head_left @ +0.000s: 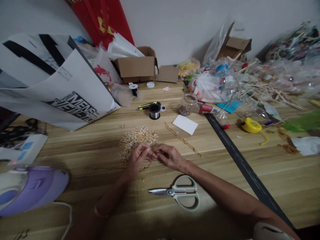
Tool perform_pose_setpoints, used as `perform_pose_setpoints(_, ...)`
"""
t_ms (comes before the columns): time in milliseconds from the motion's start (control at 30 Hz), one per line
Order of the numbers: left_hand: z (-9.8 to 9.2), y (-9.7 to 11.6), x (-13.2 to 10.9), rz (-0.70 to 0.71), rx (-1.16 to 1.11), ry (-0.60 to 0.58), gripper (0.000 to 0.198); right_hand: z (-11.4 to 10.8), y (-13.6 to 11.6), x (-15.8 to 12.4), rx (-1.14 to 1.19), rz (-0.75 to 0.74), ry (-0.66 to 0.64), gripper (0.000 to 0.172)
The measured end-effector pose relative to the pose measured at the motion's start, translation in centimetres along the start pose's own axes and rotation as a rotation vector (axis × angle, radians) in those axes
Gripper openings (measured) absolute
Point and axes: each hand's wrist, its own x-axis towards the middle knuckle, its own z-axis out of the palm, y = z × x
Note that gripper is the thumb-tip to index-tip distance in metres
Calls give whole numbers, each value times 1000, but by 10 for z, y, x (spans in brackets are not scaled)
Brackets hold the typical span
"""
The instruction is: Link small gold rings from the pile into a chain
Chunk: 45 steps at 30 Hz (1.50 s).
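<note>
I see both hands meeting in the middle of the table [225,173], with their fingertips touching. The left hand [137,159] and the right hand [172,156] are both curled in tight, finger against thumb. Between them I can make out a little gold piece [153,155]. It looks like both hands pinch it, one from each side. It is too small for me to tell its shape or which way it points.

The pile of shiny bits [138,137] lies just on the far side of the fingers and a bit to the left. It touches the left hand's knuckles, so the left hand is nearer to it. The right hand is beside the pile's right edge.

A gold chain [183,140] lies right of the pile. Its long line runs from far left to near right, and it ends just beyond the right hand without touching it.

The scissors [178,193] lie closed on the near side, under the right wrist, with the blades pointing left. A spool [154,111] stands farther back, well apart from the hands.
</note>
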Motion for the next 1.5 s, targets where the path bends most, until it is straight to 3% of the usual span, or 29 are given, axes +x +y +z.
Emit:
perform_pose_setpoints(467, 0, 4, -1, 17, 9, 97, 29, -5, -4, 0, -40, 0, 8, 11)
perform_pose_setpoints(1500, 1, 0, -1, 21, 7, 99, 28, -2, -3, -2, -63, 14, -28, 14)
